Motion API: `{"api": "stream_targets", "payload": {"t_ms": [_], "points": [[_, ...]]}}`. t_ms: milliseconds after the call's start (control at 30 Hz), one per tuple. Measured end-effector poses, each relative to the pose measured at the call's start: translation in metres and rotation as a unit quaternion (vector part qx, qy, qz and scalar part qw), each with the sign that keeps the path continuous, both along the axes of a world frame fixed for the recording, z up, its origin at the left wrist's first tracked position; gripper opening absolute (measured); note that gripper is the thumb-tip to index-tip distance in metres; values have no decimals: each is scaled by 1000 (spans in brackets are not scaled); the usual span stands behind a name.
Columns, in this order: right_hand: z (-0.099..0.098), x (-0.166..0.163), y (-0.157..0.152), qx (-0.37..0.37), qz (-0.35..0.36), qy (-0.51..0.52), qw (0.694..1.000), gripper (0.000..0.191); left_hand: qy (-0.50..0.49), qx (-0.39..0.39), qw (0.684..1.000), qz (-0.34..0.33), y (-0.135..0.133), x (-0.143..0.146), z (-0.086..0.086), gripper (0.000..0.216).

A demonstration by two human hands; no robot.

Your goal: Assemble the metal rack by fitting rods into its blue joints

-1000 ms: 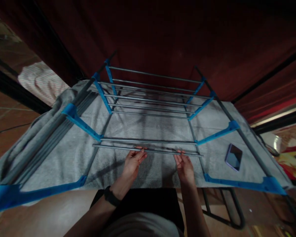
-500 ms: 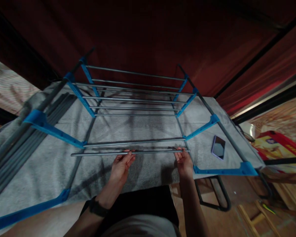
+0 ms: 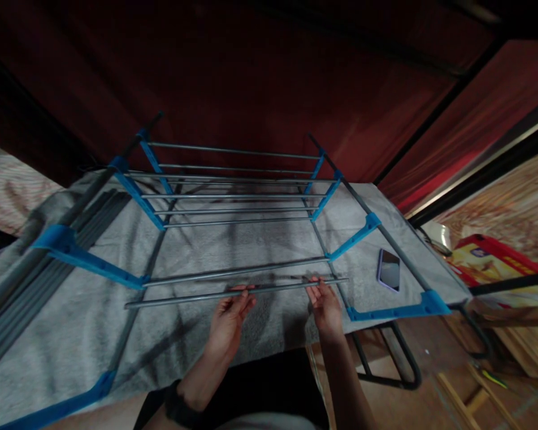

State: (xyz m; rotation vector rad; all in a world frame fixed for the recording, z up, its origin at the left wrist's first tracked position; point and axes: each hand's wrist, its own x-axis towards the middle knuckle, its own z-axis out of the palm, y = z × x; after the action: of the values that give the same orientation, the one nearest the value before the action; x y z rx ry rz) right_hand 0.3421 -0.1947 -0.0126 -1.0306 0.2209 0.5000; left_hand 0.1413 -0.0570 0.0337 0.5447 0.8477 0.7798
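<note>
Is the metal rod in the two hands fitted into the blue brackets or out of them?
Out. Both ends of the rod hang free of the blue brackets; only the left hand and right hand hold it.

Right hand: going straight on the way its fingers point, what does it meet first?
Probably the fitted rod, just beyond the loose rod that the right hand holds; the depth between them is unclear.

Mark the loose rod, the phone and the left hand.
loose rod [image 3: 179,299]: head view, bare stretch left of both hands.
phone [image 3: 388,270]: head view, middle of its dark screen.
left hand [image 3: 228,319]: head view, the palm, below the fingers at the rod.
</note>
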Motion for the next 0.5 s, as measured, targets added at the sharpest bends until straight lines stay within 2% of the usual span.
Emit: {"api": "stream_targets", "payload": {"t_ms": [133,267,400,500], "points": [[10,-22,12,31,40,11,999,17,9,58,998,-9,-8,3,14,32],[28,-43,27,78,66,38,994,21,43,133,989,-41,-14,5,36,37],[55,-63,40,143,95,76,982,23,94,257,960,-61,-17,9,63,40],[77,-78,51,185,128,119,967,16,105,345,931,-55,-15,12,81,43]]}}
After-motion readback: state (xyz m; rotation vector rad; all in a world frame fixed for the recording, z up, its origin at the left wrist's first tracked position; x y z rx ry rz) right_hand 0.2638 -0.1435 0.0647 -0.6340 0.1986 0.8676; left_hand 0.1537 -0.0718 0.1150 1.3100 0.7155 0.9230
